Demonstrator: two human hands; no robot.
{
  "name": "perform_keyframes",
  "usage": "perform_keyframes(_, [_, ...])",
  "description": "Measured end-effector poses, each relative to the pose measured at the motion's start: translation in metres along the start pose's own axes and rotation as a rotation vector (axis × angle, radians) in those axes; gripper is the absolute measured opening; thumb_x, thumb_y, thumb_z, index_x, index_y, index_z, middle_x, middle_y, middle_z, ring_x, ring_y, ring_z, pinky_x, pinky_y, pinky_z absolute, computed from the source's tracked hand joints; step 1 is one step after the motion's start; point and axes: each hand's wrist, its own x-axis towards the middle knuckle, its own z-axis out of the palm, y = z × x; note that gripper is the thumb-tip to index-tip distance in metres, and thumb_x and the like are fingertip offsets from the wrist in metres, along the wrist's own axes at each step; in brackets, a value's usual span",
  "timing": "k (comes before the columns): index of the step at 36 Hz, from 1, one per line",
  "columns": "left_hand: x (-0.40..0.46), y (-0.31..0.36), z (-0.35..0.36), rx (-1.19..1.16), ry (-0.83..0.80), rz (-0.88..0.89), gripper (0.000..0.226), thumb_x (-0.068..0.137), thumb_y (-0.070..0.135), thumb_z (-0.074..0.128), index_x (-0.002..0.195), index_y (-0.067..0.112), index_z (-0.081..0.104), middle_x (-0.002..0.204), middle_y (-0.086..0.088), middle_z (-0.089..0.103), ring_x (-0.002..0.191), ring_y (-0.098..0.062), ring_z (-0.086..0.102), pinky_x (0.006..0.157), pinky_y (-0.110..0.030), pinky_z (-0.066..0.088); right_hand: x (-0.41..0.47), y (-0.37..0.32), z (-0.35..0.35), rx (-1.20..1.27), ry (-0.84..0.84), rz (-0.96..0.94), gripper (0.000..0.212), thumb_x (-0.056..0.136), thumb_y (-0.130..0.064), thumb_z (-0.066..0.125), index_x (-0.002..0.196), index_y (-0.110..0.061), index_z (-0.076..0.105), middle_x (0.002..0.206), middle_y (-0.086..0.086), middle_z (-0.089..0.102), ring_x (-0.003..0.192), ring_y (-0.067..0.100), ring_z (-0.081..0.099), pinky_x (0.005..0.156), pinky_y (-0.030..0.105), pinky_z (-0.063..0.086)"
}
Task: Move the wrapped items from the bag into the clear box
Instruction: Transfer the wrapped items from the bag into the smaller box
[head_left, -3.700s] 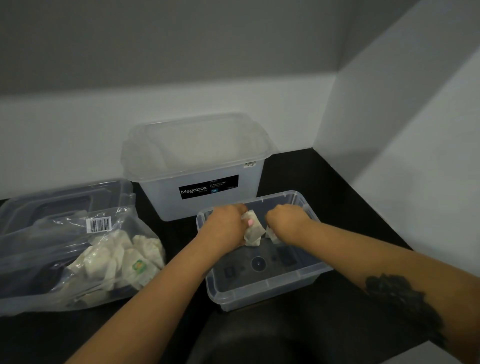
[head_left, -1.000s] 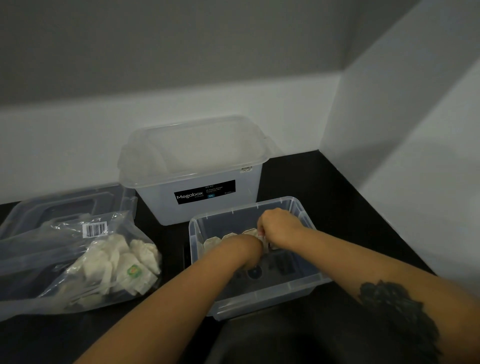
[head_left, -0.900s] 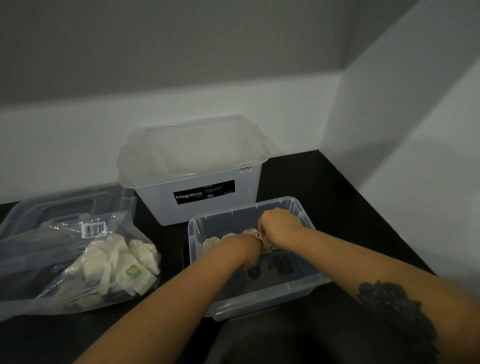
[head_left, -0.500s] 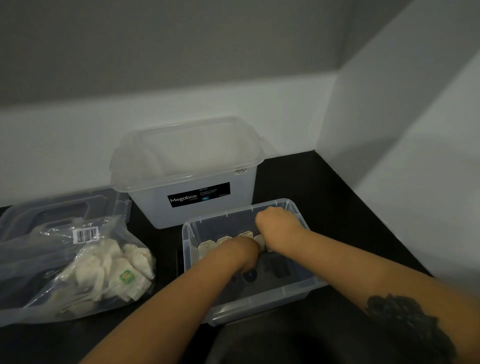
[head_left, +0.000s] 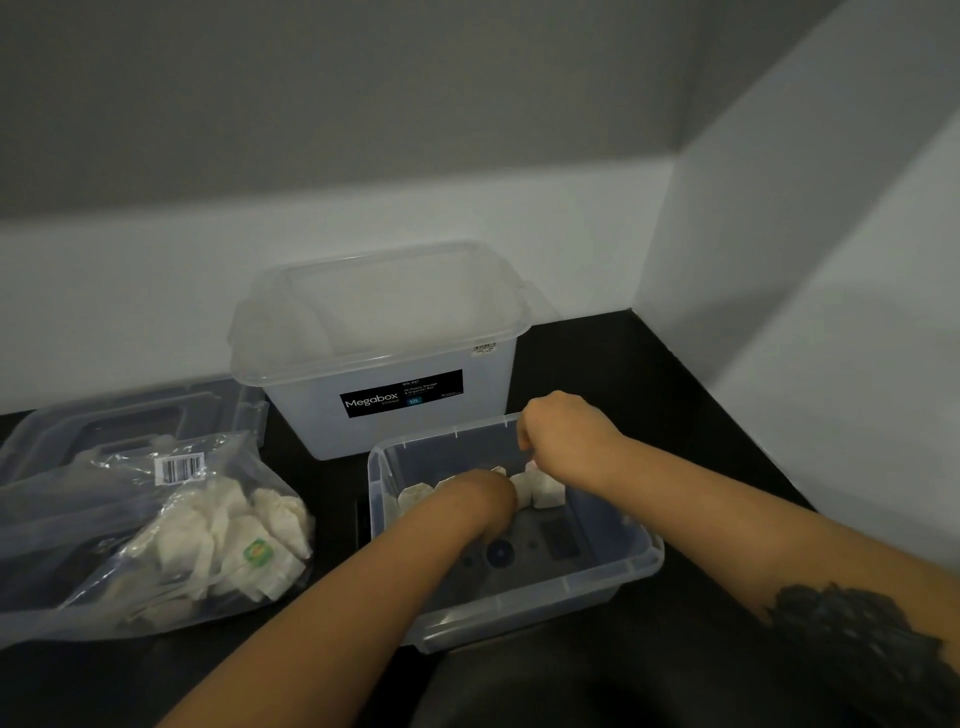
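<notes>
The small clear box stands in the middle of the dark counter. Several white wrapped items stand in a row along its far wall. My left hand reaches down into the box at that row, and its fingers are hidden behind the wrist. My right hand hovers over the box's far right corner, fingers curled down and pinching the top of a wrapped item. The clear plastic bag lies to the left with several more wrapped items inside.
A larger lidded Megabox tub stands right behind the small box. A clear lid lies under the bag at the left. White walls close the counter at the back and right, meeting in a corner.
Both hands earlier held a wrapped item above the box; now they are down at the row along the far wall. Over the last second the right hand rose slightly.
</notes>
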Motion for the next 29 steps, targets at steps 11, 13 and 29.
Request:
perform_keyframes(11, [-0.052,-0.014,-0.016,-0.168,0.225,-0.03,0.035,0.096,0.027,0.048,0.123,0.007,0.055,0.123,-0.013,0.059,0.11,-0.028,0.056,0.091,-0.037,0.045,-0.007,-0.017,-0.018,0.1,0.193,-0.084,0.018,0.089,-0.031,0.063,0.093,-0.014,0.068,0.089,0.005,0.069,0.08,0.019,0.064,0.073,0.035,0.056])
perform_keyframes(13, [-0.07,-0.025,-0.02,-0.21,0.264,-0.051,0.032,0.096,0.022,0.045,0.124,0.008,0.055,0.124,-0.013,0.058,0.112,-0.027,0.054,0.096,-0.038,0.042,-0.006,-0.029,-0.022,0.144,0.237,-0.118,0.016,0.09,-0.029,0.062,0.094,-0.015,0.067,0.088,0.005,0.069,0.08,0.019,0.064,0.074,0.034,0.055])
perform_keyframes(29, [-0.205,-0.175,-0.016,-0.69,0.695,-0.185,0.006,0.091,0.021,0.055,0.092,0.021,0.061,0.098,-0.003,0.069,0.09,-0.019,0.066,0.083,-0.035,0.054,0.004,-0.167,-0.041,0.315,0.327,-0.31,0.009,0.086,-0.034,0.063,0.084,-0.026,0.065,0.071,-0.006,0.057,0.076,0.016,0.06,0.064,0.025,0.045])
